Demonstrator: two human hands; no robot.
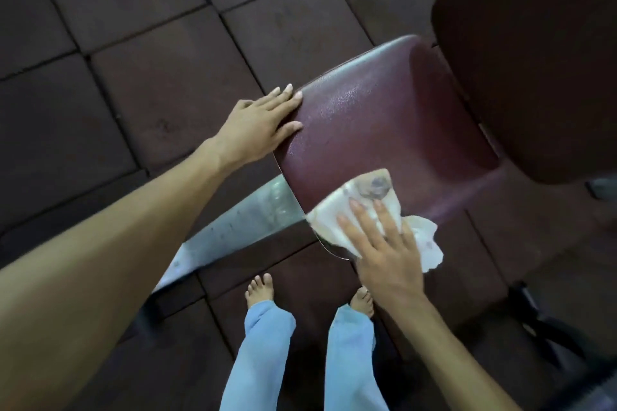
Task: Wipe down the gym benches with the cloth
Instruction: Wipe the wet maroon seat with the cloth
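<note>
A maroon padded bench seat (377, 123) fills the middle of the view, its surface shiny. My left hand (260, 127) lies flat with fingers spread on the seat's left edge, holding nothing. A crumpled white cloth (364, 207) with a grey dirty patch rests on the seat's near corner. My right hand (384, 243) presses flat on top of the cloth, fingers extended over it. A second dark maroon pad (534, 53), the backrest, rises at the upper right.
A grey metal frame bar (233, 230) runs from under the seat toward the lower left. The floor is dark square rubber tiles (133, 27). My bare feet (260, 290) and light blue trouser legs stand below the seat. Black frame parts (547, 330) sit at lower right.
</note>
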